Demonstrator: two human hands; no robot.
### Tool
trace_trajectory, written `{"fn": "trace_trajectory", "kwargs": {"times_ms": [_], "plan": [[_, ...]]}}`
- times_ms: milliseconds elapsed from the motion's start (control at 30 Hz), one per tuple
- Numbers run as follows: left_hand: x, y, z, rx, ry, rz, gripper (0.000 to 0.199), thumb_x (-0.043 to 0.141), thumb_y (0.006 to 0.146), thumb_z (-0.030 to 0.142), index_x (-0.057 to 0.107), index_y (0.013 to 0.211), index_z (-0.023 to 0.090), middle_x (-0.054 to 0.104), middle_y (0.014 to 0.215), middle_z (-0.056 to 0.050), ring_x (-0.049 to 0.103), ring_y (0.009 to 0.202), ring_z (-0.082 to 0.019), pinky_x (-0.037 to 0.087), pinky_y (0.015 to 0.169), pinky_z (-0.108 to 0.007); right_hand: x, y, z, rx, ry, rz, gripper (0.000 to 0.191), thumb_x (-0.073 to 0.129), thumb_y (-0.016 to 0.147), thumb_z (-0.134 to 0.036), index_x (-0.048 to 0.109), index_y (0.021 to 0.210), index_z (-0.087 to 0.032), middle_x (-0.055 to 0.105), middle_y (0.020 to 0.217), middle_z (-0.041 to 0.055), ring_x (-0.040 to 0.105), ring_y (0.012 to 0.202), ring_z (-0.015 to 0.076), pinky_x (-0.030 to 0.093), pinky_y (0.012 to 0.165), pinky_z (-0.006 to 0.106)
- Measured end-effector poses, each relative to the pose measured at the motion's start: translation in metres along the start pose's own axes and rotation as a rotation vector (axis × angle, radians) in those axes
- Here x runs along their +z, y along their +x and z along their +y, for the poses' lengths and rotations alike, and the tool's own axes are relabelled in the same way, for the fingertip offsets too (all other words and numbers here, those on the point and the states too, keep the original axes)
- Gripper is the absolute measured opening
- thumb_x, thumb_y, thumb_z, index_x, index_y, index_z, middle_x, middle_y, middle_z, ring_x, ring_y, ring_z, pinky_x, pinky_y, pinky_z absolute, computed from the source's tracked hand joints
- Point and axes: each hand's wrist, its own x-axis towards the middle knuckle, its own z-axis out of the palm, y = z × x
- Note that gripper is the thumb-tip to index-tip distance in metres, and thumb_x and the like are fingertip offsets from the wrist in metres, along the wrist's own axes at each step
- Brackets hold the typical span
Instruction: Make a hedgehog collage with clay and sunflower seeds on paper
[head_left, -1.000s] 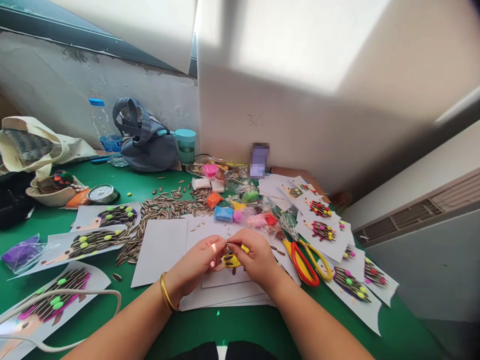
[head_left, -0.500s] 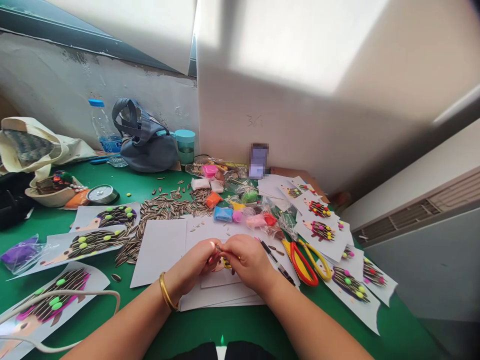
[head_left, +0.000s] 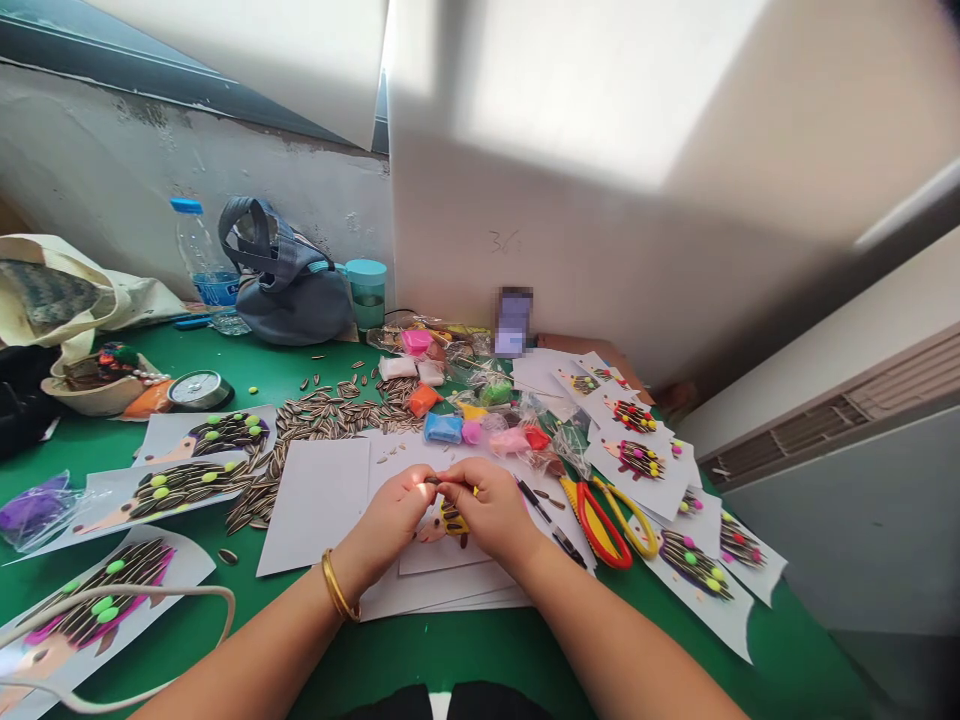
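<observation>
My left hand (head_left: 392,515) and my right hand (head_left: 487,505) meet fingertip to fingertip above the paper. Pinched between them is a small dark sunflower seed (head_left: 432,481), mostly covered by the fingers. Just below lies a hedgehog picture (head_left: 454,520) with a pink face and a yellow body set with dark seeds; my right hand hides part of it. It rests on white sheets (head_left: 397,595). Right of my right hand are a black pen (head_left: 568,546) and red-and-yellow scissors (head_left: 606,530).
Loose sunflower seeds (head_left: 322,415) are heaped behind a blank white card (head_left: 313,505). Packets of coloured clay (head_left: 444,428) lie beyond my hands. Finished hedgehog cards (head_left: 637,460) spread at right, others at left beside a white cable (head_left: 229,615). A grey bag (head_left: 296,300) stands at the back.
My hands have lifted and shifted slightly, so more of the hedgehog's yellow body and face shows beneath them. The fingertips stay together. The whole view has moved a little.
</observation>
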Motion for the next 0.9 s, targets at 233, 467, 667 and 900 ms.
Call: {"fn": "trace_trajectory", "kwargs": {"times_ms": [233, 467, 667, 900], "plan": [[0.0, 0.001, -0.006, 0.138, 0.303, 0.069, 0.019, 0.036, 0.087, 0.03, 0.049, 0.076, 0.021, 0.053, 0.071, 0.0, 0.05, 0.068, -0.018, 0.04, 0.06, -0.029, 0.0, 0.001, -0.002, -0.023, -0.023, -0.017, 0.013, 0.062, 0.085, -0.013, 0.072, 0.087, -0.022, 0.07, 0.082, 0.001, 0.064, 0.079, 0.016, 0.049, 0.073, 0.027], [0.002, -0.001, 0.002, 0.035, 0.075, 0.03, 0.016, 0.04, 0.079, 0.033, 0.044, 0.069, 0.021, 0.043, 0.064, 0.004, 0.042, 0.061, -0.014, 0.038, 0.055, -0.027, -0.008, -0.003, 0.002, -0.225, -0.107, -0.08, 0.014, 0.056, 0.093, -0.023, 0.069, 0.098, -0.022, 0.07, 0.089, 0.0048, 0.064, 0.083, 0.0178, 0.049, 0.075, 0.029], [0.003, -0.004, 0.004, -0.03, -0.023, -0.012, 0.015, 0.041, 0.076, 0.034, 0.039, 0.068, 0.022, 0.036, 0.06, 0.006, 0.034, 0.055, -0.012, 0.03, 0.05, -0.024, -0.007, -0.006, 0.003, -0.347, -0.313, -0.047, 0.02, 0.048, 0.098, -0.029, 0.064, 0.091, -0.02, 0.067, 0.08, 0.0062, 0.06, 0.075, 0.0195, 0.045, 0.068, 0.031], [0.001, -0.002, -0.005, 0.116, 0.385, 0.097, 0.019, 0.034, 0.086, 0.027, 0.037, 0.067, 0.023, 0.044, 0.062, 0.002, 0.043, 0.061, -0.017, 0.031, 0.058, -0.028, -0.001, -0.005, 0.0, -0.347, -0.388, -0.023, 0.019, 0.046, 0.098, -0.025, 0.061, 0.09, -0.018, 0.066, 0.078, 0.0065, 0.059, 0.072, 0.02, 0.043, 0.066, 0.031]]}}
